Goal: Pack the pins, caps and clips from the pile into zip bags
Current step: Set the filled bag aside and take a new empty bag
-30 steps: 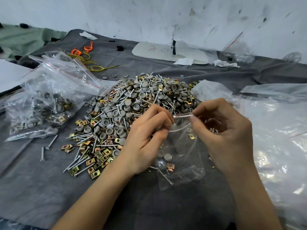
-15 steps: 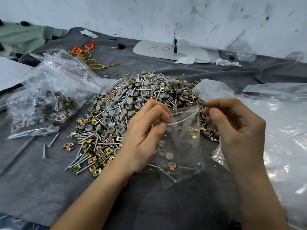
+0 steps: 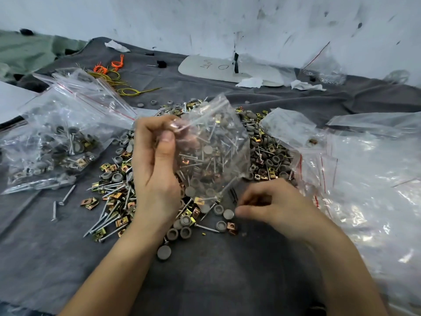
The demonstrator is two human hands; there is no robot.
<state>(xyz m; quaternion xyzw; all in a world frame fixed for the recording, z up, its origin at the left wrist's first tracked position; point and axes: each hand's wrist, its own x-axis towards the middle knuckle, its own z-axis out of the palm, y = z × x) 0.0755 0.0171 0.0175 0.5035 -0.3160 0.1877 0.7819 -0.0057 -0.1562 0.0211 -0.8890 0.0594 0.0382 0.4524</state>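
Since half a second ago my left hand [image 3: 157,165] has lifted the zip bag [image 3: 218,142] off the grey cloth [image 3: 227,270] and my right hand [image 3: 275,208] has let go of its mouth and dropped to 5 o'clock of it. The left hand pinches the bag at its upper corner, beside the zip strip, so it hangs over the near edge of the pile [image 3: 268,156]. The right hand's fingers are curled just beside a loose cap [image 3: 228,214]; I cannot tell whether they hold anything.

The film is thin, limp and slick, so I judge the stiffer zip edge the best place to take hold. The load is light, but the pins look sharp enough to poke through.

A few caps and a clip sag in its bottom; the rest is the pile showing through. Filled bags [image 3: 52,137] lie at 9 o'clock of the pile, and empty bags [image 3: 369,183] at 3 o'clock.
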